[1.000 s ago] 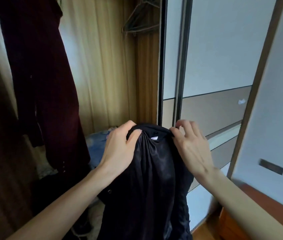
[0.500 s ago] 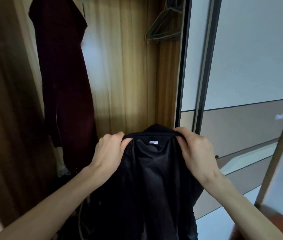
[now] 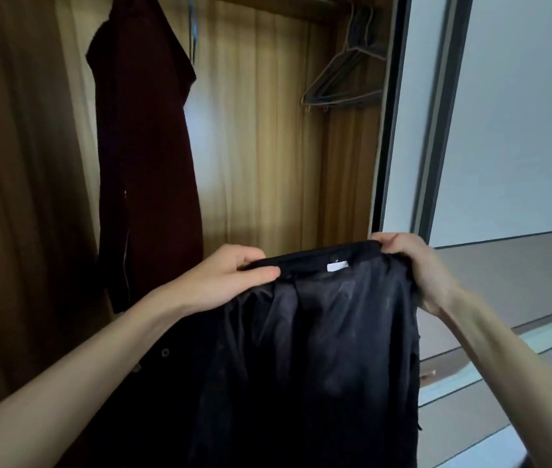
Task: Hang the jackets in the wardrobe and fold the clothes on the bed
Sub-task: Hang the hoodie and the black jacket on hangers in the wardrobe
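Note:
A black jacket with shiny lining and a small white label at the collar hangs in front of me. My left hand pinches the collar at its left end. At the right end, my right hand grips the collar with curled fingers. The collar is stretched flat between both hands. Behind it stands the open wardrobe with a wooden back wall. A dark red coat hangs inside at the left. Several empty wire hangers hang at the upper right of the wardrobe.
The sliding wardrobe door, white with grey-brown panels, fills the right side, its dark frame edge just beside the hangers. A brown wooden side panel closes off the left. Free room lies between the red coat and the hangers.
My hands have lifted the jacket and pulled apart, so the bunched collar now lies stretched wide. The view has tilted up, showing more of the red coat and hangers.

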Available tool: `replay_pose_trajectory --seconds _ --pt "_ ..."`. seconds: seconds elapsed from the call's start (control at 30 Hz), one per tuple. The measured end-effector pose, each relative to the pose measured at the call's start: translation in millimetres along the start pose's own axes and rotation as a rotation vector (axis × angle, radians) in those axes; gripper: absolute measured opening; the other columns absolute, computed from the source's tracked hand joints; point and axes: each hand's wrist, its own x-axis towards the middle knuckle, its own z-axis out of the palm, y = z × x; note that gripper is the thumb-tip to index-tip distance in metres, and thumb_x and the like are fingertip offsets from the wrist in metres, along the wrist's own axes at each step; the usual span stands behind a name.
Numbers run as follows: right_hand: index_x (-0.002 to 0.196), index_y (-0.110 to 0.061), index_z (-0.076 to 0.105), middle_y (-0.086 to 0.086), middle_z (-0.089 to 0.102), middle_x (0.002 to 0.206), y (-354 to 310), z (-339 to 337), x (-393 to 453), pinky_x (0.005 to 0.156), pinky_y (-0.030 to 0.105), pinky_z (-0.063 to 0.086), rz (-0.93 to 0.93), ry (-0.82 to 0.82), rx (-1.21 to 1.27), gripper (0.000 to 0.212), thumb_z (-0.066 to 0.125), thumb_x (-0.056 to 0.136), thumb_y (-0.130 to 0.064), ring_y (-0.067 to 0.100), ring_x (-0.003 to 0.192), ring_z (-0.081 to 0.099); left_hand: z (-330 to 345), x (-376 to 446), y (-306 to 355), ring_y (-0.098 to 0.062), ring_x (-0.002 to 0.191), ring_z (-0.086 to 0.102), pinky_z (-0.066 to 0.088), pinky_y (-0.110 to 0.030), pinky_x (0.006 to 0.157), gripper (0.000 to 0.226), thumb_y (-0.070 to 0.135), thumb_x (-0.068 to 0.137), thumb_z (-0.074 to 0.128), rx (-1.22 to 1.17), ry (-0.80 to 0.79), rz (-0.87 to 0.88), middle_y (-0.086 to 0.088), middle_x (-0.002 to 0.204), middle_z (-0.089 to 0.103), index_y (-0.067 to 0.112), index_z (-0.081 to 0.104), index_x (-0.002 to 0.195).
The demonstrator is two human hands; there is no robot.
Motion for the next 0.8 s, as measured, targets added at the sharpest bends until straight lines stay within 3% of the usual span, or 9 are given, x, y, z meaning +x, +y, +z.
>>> replay_pose_trajectory --seconds 0.1,0.17,0.2,0.3,0.4,0.47,0.57,0.7,0.8 --pt "0.071 -0.007 0.059 0.010 0.054 0.073 -15 9 13 0.062 0.028 0.045 -0.020 -0.039 0.038 0.017 0.047 0.075 -0.019 0.019 0.067 0.055 4 -4 -24 -0.010 0.077 0.069 0.055 -0.038 0.076 0.058 0.074 0.090 0.061 0.120 0.042 -0.008 0.003 0.079 0.073 0.019 0.073 0.081" --pt "0.064 -0.011 0.061 0.006 0.056 0.069 -18 17 21 0.061 0.026 0.044 -0.046 -0.030 -0.034 0.023 0.046 0.081 -0.013 0.017 0.065 0.055 11 -7 -40 -0.011 0.083 0.074 0.059 -0.043 0.085 0.073 0.091 0.082 0.049 0.257 0.151 -0.055 0.005 0.085 0.078 0.023 0.077 0.087" --pt "0.063 -0.011 0.062 0.005 0.057 0.068 -18 20 25 0.061 0.025 0.044 -0.062 -0.018 -0.083 0.027 0.045 0.085 -0.009 0.015 0.064 0.056 13 -9 -45 -0.010 0.080 0.073 0.058 -0.042 0.082 0.074 0.092 0.081 0.047 0.280 0.235 -0.069 0.007 0.081 0.077 0.025 0.077 0.086" --pt "0.073 -0.008 0.066 0.008 0.062 0.074 -13 23 34 0.063 0.023 0.047 -0.153 0.006 -0.320 0.019 0.052 0.086 -0.013 0.014 0.069 0.059 10 -7 -54 -0.009 0.058 0.054 0.043 -0.036 0.061 0.065 0.077 0.089 0.056 0.159 0.452 0.026 0.007 0.057 0.055 0.018 0.057 0.063" --pt "0.093 -0.020 0.067 -0.005 0.072 0.091 -5 14 44 0.082 0.027 0.053 -0.299 0.000 -0.644 0.018 0.054 0.103 -0.010 0.014 0.087 0.069 -5 3 -43 -0.015 0.055 0.044 0.040 -0.038 0.058 0.050 0.045 0.104 0.055 0.143 0.493 0.121 -0.005 0.057 0.045 0.012 0.050 0.068" --pt "0.106 -0.028 0.062 -0.012 0.072 0.099 1 8 53 0.089 0.032 0.053 -0.375 0.001 -0.761 0.016 0.050 0.108 -0.017 0.017 0.095 0.069 -16 15 -30 -0.026 0.053 0.043 0.039 -0.038 0.056 0.041 0.033 0.107 0.054 0.199 0.554 0.177 -0.007 0.058 0.044 0.017 0.050 0.069" --pt "0.110 -0.029 0.060 -0.015 0.072 0.103 10 3 73 0.093 0.036 0.054 -0.399 0.012 -0.735 0.013 0.051 0.108 -0.020 0.009 0.099 0.069 -27 39 -11 -0.035 0.063 0.051 0.041 -0.039 0.061 0.040 0.037 0.107 0.055 0.232 0.661 0.246 -0.009 0.064 0.051 0.025 0.051 0.069" --pt "0.105 -0.029 0.060 -0.011 0.075 0.100 24 -2 101 0.094 0.045 0.055 -0.357 -0.027 -0.723 0.011 0.053 0.107 -0.021 0.008 0.095 0.069 -37 74 9 -0.015 0.060 0.044 0.037 -0.037 0.062 0.042 0.046 0.103 0.053 0.282 0.712 0.272 0.005 0.061 0.045 0.021 0.049 0.069" --pt "0.102 -0.033 0.058 -0.006 0.075 0.094 31 4 113 0.087 0.048 0.056 -0.322 -0.071 -0.718 0.014 0.054 0.107 -0.021 0.015 0.087 0.070 -41 100 21 -0.012 0.061 0.042 0.037 -0.038 0.064 0.044 0.045 0.104 0.053 0.281 0.747 0.262 0.008 0.062 0.044 0.019 0.049 0.069"
